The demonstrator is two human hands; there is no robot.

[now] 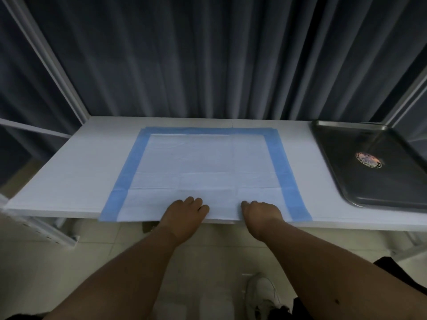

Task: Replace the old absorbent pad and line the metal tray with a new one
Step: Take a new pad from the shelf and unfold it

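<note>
On the table [69,172], both hands' curled fingers seemingly pinch the flat, creased, blue-bordered pad [203,162].

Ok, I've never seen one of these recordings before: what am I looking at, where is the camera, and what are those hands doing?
There is no machine here. A camera worn on a person's head looks forward and down, so you see their own bare arms. A white table stands in front of a dark curtain. Spread flat on it is a white absorbent pad with a blue border. The left hand and right hand rest with curled fingers at its near edge; whether they pinch it cannot be told. To the right sits a metal tray, unlined, with a round sticker inside.
</note>
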